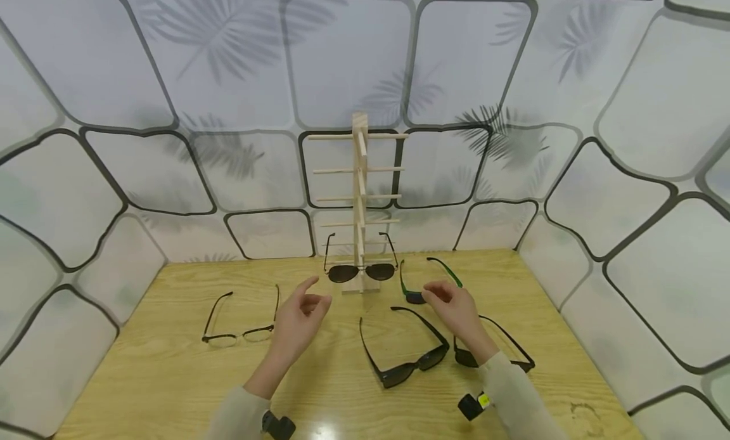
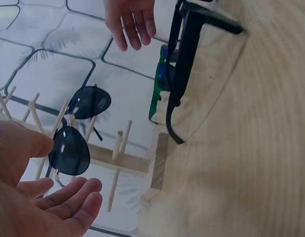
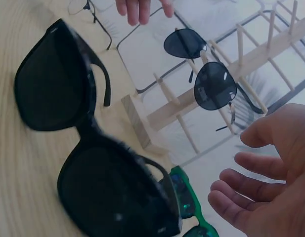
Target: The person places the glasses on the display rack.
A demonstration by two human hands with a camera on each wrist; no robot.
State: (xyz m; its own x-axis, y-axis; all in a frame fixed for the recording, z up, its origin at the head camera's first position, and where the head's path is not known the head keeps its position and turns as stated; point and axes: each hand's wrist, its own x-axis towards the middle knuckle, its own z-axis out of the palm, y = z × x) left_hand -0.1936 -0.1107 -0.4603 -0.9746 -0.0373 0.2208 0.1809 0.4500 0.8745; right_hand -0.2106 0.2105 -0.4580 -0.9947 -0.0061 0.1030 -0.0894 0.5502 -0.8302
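Between hands (image 1: 299, 319) (image 1: 456, 308): aviator sunglasses (image 1: 343, 274), gaps alongside

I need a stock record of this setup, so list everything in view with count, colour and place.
Display stand: 1, pale wood, back centre of table
Aviator sunglasses: 1, dark lenses, low on the stand's front
Green-framed sunglasses: 1, green and black, right of the stand's base
Large sunglasses: 1, black, front centre-right
Far-right sunglasses: 1, black, partly hidden by the right arm
Clear glasses: 1, dark upper rims, left side
Table: 1, yellowish wood, below everything
Backdrop: 1, whitish with black and grey outlines and leaf prints, behind and at both sides
Wrist cameras: 2, black, one at each wrist
Sleeves: 2, cream, front edge
Hands: 2, bare, left hand and right hand over the table
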